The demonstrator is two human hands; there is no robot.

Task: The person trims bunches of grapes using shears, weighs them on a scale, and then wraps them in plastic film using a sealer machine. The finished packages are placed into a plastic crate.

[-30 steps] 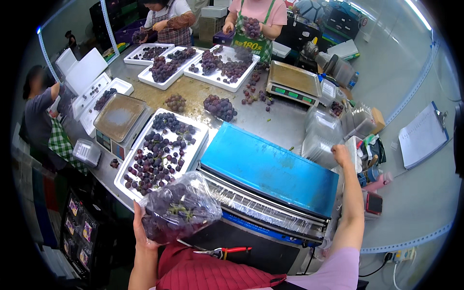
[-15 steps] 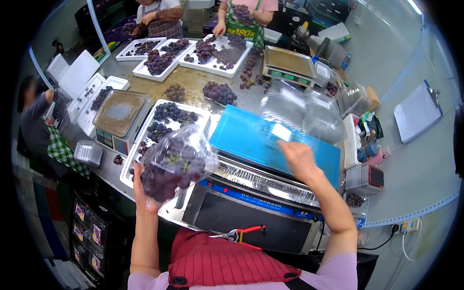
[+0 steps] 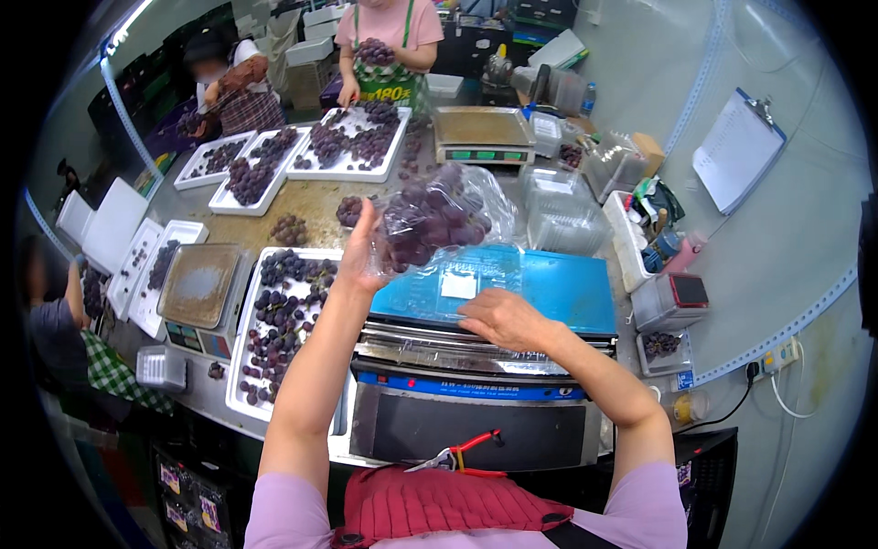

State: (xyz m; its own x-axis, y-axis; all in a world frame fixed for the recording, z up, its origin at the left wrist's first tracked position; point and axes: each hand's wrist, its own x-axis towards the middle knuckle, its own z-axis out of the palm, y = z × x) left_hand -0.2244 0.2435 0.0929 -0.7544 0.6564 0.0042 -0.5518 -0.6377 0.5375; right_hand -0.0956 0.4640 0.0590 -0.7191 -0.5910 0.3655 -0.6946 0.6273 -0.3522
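Note:
My left hand (image 3: 360, 252) is raised over the wrapping machine (image 3: 471, 389), closed around a bunch of grapes (image 3: 437, 220) in clear plastic film; its fingers are partly hidden behind the bunch. Below the bunch, a clear plastic tray (image 3: 489, 273) with a white pad (image 3: 459, 285) in it rests on the blue top (image 3: 572, 291) of the machine. At the tray's near edge my right hand (image 3: 505, 320) has its fingers curled and pressed together on it. Roll film lies along the machine's front, just beneath my right hand.
A white foam tray of loose dark grapes (image 3: 240, 375) stands left of the machine, beside a scale (image 3: 201, 285). Stacked clear trays (image 3: 565, 220) are behind right. Red-handled snips (image 3: 471, 451) lie at the front edge. Co-workers handle grapes across the table and at far left.
My left hand has lifted the wrapped grapes up and rightward, from over the foam tray to above the blue top. My right hand has brought the clear tray leftward and down onto the blue top.

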